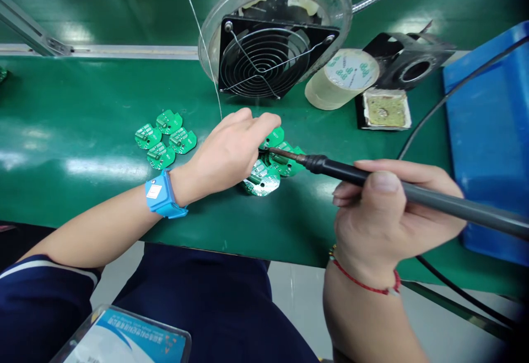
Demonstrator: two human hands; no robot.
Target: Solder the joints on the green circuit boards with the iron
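Note:
My right hand (388, 214) is closed around the dark handle of a soldering iron (343, 171). The iron's tip reaches left onto a cluster of green circuit boards (285, 159), right beside the fingers of my left hand (231, 148). That hand is closed above the cluster's left side, palm down, hiding part of it. A thin solder wire (198, 27) comes down from above into my left hand; its end is hidden by the fingers. Further left, a second cluster of rounded green boards (166, 140) lies flat on the green mat (95, 148).
Behind the boards stands a fan with a wire guard (264, 63). To its right are a tape roll (343, 79), a soldering iron stand (409, 65) and a sponge tray (384, 110). A blue bin (487, 148) borders the right side, with a black cable (438, 104) crossing it.

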